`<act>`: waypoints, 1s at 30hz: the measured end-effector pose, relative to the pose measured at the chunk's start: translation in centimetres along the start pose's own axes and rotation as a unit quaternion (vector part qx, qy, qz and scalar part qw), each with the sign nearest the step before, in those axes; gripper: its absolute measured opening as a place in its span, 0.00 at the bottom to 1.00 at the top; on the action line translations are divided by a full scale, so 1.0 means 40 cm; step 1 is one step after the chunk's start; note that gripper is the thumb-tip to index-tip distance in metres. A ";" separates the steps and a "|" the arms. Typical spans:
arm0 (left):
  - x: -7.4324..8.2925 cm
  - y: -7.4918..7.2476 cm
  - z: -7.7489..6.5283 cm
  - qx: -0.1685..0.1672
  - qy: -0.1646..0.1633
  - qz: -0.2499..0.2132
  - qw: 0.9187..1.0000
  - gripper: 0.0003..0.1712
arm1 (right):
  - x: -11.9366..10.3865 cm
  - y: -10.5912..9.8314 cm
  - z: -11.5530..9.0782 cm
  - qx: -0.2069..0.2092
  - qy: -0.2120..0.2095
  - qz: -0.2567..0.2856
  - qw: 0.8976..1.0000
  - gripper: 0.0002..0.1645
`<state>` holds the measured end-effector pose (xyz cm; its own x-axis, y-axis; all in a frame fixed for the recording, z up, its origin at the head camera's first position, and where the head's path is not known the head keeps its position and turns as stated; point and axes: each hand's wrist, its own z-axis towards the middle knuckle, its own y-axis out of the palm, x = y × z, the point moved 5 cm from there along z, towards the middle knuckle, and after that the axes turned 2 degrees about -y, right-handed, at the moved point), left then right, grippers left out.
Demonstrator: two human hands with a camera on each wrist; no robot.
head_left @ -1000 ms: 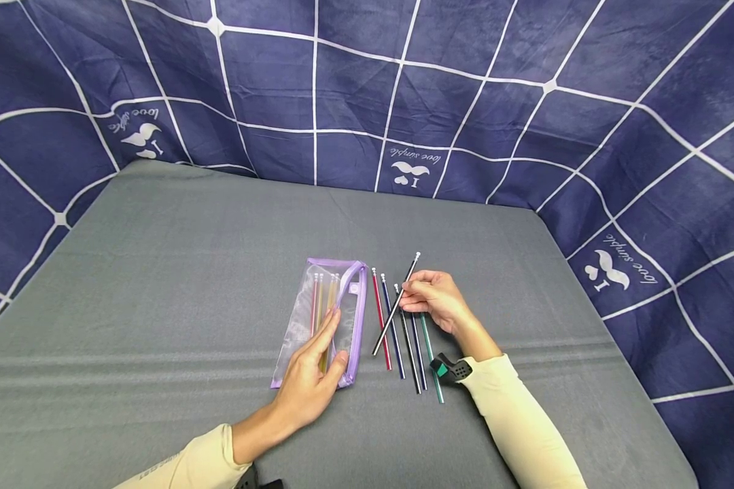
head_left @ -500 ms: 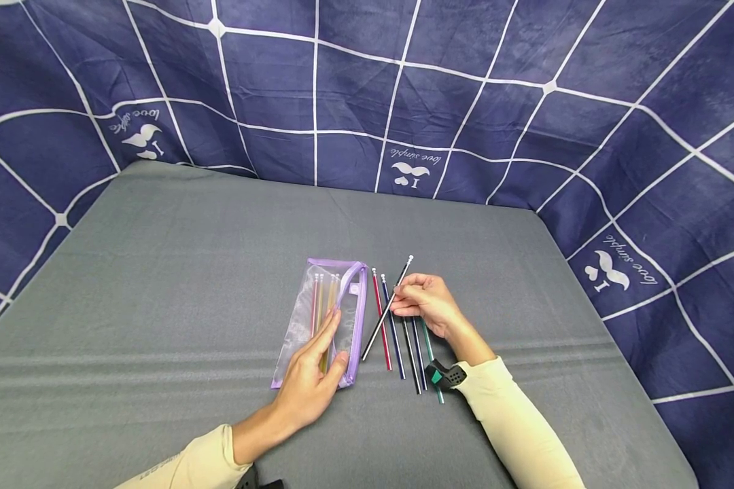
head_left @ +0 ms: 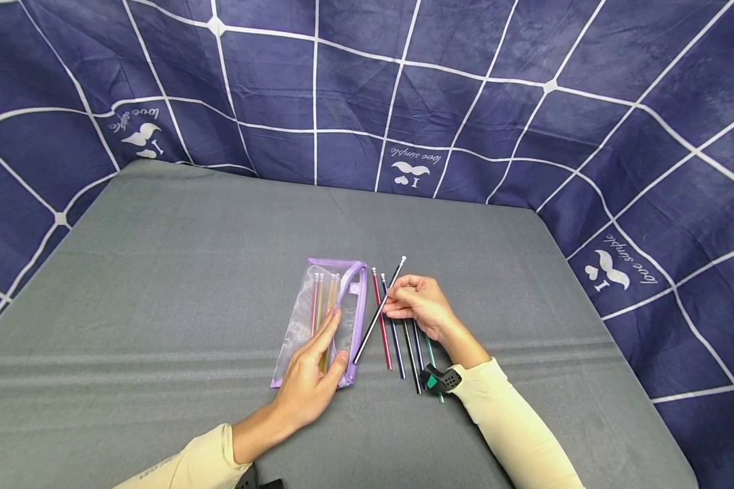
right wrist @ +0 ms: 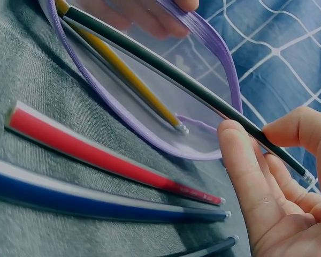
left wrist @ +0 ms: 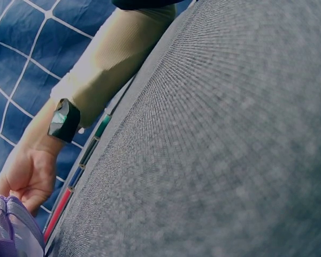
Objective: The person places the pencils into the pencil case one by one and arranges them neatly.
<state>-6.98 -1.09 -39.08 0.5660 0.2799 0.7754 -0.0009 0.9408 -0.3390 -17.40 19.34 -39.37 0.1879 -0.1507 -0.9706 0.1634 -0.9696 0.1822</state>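
Observation:
My right hand [head_left: 423, 305] pinches a black pencil with a pale stripe [right wrist: 166, 69] near its clear-tipped end. The pencil slants down to the left, its lower end at the mouth of a translucent pencil pouch with purple edging [head_left: 359, 326]. Across the pouch lies my left hand [head_left: 308, 380], thumb by the zip edge, holding it with the mouth gaping. Through the film several pencils show, among them a yellow pencil [right wrist: 134, 80]. Beside the pouch rest a red pencil [head_left: 386, 346], a blue pencil [head_left: 397, 353] and a green pencil [head_left: 430, 352].
Another black pencil [head_left: 413, 363] lies in the same row, partly under the right hand. All rest on a grey cloth surface [head_left: 208, 272]. A blue curtain with white lines [head_left: 355, 88] rises behind and at the sides.
My right hand has moved left with the black pencil, bringing its lower end from above the red pencil to the pouch's edge. The left hand and the pouch have stayed put.

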 end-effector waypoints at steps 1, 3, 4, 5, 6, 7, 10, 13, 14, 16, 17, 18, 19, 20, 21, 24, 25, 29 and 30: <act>0.000 0.000 0.000 0.000 0.000 -0.001 1.000 0.34 | 0.001 0.003 -0.001 -0.002 0.000 0.001 1.000 0.10; 0.000 0.000 0.000 -0.002 -0.002 -0.001 1.000 0.34 | 0.005 0.010 -0.002 -0.008 0.001 0.003 1.000 0.10; 0.000 0.000 0.000 -0.002 -0.002 -0.002 1.000 0.34 | 0.007 0.015 -0.002 -0.010 0.003 0.004 1.000 0.10; 0.000 0.000 0.000 -0.002 -0.003 -0.002 1.000 0.35 | 0.009 0.020 -0.003 -0.014 0.005 0.004 1.000 0.10; 0.000 0.001 0.000 -0.003 -0.004 -0.002 1.000 0.35 | 0.011 0.025 -0.004 -0.018 0.006 0.004 1.000 0.09; 0.000 0.001 0.000 -0.003 -0.004 -0.002 1.000 0.35 | 0.013 0.029 -0.004 -0.021 0.008 0.004 1.000 0.09; 0.001 0.001 0.000 -0.003 -0.007 0.000 1.000 0.35 | 0.019 0.042 -0.006 -0.025 0.015 0.003 1.000 0.09; 0.001 0.001 0.000 -0.003 -0.008 0.001 1.000 0.35 | 0.026 0.054 -0.008 -0.028 0.021 0.000 0.999 0.10; 0.001 0.001 0.001 -0.003 -0.008 0.001 1.000 0.35 | 0.027 0.057 -0.008 -0.028 0.022 0.000 0.999 0.10; 0.001 0.000 0.000 -0.004 -0.009 0.001 1.000 0.35 | 0.030 0.064 -0.009 -0.029 0.024 0.000 0.999 0.10; 0.001 0.000 0.000 -0.005 -0.010 0.001 1.000 0.35 | 0.032 0.067 -0.009 -0.031 0.025 0.000 0.999 0.10; 0.001 0.000 0.000 -0.005 -0.010 0.000 1.000 0.35 | 0.033 0.070 -0.009 -0.032 0.025 0.002 0.999 0.09; 0.001 0.000 0.000 -0.006 -0.011 0.001 1.000 0.35 | 0.035 0.073 -0.009 -0.033 0.026 0.004 0.999 0.09; 0.001 0.000 0.000 -0.006 -0.011 0.001 1.000 0.35 | 0.036 0.076 -0.009 -0.035 0.026 0.004 0.999 0.08; 0.001 0.000 0.000 -0.006 -0.011 0.002 1.000 0.35 | 0.038 0.078 -0.009 -0.037 0.027 0.004 0.999 0.07; 0.000 -0.001 0.000 -0.007 -0.011 0.002 1.000 0.35 | 0.043 0.086 -0.009 -0.044 0.027 0.006 0.999 0.06; 0.000 -0.001 0.001 -0.007 -0.011 0.003 1.000 0.35 | 0.044 0.088 -0.009 -0.044 0.027 0.006 0.999 0.06; 0.000 0.000 0.001 -0.008 -0.011 0.002 1.000 0.35 | 0.048 0.094 -0.007 -0.042 0.031 0.007 0.999 0.05; 0.000 0.000 0.001 -0.008 -0.011 0.001 1.000 0.35 | 0.049 0.094 -0.007 -0.041 0.033 0.006 0.999 0.05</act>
<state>-7.03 -1.09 -39.05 0.5471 0.2862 0.7866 0.0114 0.9371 -0.3488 -16.15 15.43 -40.54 0.2531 -0.1468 -0.9562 0.2382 -0.9485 0.2086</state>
